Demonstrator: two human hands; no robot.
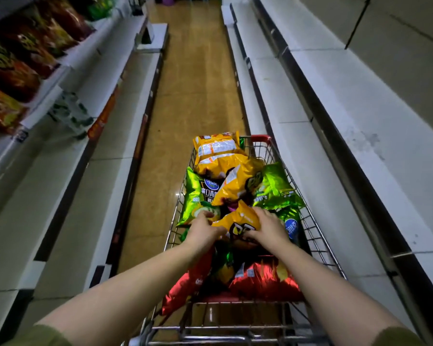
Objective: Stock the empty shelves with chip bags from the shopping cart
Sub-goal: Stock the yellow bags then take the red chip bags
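A wire shopping cart (317, 236) stands in the aisle, piled with several chip bags in yellow, green and red. Both my hands reach into it. My left hand (204, 229) grips the left edge of a yellow chip bag (240, 218) lying on top of the pile. My right hand (267, 227) holds the same bag from its right side, fingers curled over it. More yellow bags (218, 152) lie at the cart's far end, green bags (276, 187) at both sides, and red bags (262, 280) nearest me.
White shelves (360, 136) with nothing on them run along the right of the aisle. On the left, upper shelves hold dark red chip bags (18, 68), while the lower left shelves (68, 196) are bare. A brown floor (195, 78) stretches ahead.
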